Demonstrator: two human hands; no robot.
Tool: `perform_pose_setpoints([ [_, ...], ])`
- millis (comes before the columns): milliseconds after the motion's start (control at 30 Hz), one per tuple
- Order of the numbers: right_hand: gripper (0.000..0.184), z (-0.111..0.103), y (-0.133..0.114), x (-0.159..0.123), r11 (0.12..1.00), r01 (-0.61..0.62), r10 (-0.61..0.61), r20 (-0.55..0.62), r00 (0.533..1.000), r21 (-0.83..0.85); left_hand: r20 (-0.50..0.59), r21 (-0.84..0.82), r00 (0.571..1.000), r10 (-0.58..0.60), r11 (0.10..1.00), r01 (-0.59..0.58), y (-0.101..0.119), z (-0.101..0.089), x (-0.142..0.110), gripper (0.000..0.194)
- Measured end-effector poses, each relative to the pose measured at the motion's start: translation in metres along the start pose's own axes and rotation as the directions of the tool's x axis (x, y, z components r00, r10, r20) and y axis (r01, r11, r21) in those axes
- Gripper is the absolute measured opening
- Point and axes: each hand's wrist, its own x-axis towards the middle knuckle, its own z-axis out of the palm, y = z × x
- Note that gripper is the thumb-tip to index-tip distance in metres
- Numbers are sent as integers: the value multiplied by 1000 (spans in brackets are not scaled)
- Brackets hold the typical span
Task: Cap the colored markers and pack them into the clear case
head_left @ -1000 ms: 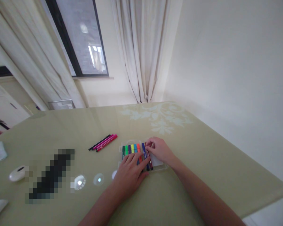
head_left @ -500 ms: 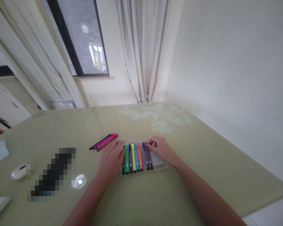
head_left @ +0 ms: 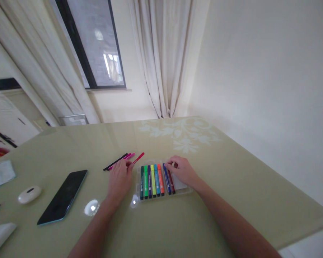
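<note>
My left hand pinches a red marker between thumb and fingers, left of a clear plastic case. Just beyond that hand lie a black marker and pink markers, partly covered by it. In the case stand green, purple, yellow, light blue and orange markers side by side. Farther right in it are a blue marker and a dark red marker. My right hand is closed with curled fingers over the upper ends of these two; a dark red patch shows between the fingers.
To the left lie a black phone, a white oval object, a clear shiny round object and a pale sheet. The table's right edge runs along the wall. Curtains hang behind.
My left hand has left the case's left side and moved left to the loose markers. It has picked up the red one, now turned toward the case. My right hand stays nearly in place.
</note>
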Motion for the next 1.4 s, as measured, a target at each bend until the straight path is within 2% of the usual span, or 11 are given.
perform_pose_setpoints([
  [67, 21, 3, -4, -1, 991, -14, 10, 27, 1000, 130, 19, -220, 999, 41, 975, -36, 19, 2, -7, 25],
  [167, 31, 7, -10, -2, 923, -69, 44, 73, 996, 379, 48, -362, 988, 144, 925, -117, 47, 3, -23, 23],
  [367, 39, 8, -17, -1, 689, -133, 154, 35, 987, 713, 95, -431, 960, 265, 880, -201, 69, 4, -43, 23],
  [467, 44, -1, -7, 4, 674, -114, 232, -62, 971, 730, 149, -372, 879, 453, 850, -374, 70, 6, -47, 30],
  [567, 44, -11, 8, 9, 733, -118, 259, -114, 959, 670, 223, -289, 777, 588, 802, -524, 72, 7, -51, 48],
  [633, 41, -14, 17, 11, 770, -163, 256, -64, 965, 617, 248, -246, 754, 608, 793, -558, 72, 7, -52, 54],
  [800, 32, -3, 23, 8, 818, -257, 243, 96, 965, 515, 266, -161, 772, 578, 816, -555, 69, 6, -50, 60],
  [1000, 21, 12, 16, 2, 907, -223, 212, 72, 975, 357, 322, -101, 726, 608, 784, -612, 72, 4, -50, 49],
  [1133, 3, 11, 10, 1, 998, -59, 60, -24, 998, 21, 324, -100, 721, 612, 780, -617, 73, 5, -50, 45],
  [1233, 9, 9, 7, 0, 989, -11, 9, -12, 1000, -149, 332, -97, 728, 600, 790, -606, 73, 5, -50, 48],
  [1400, 15, 9, 5, -2, 976, -15, 20, 25, 999, -215, 343, -108, 746, 570, 813, -572, 78, 3, -53, 43],
])
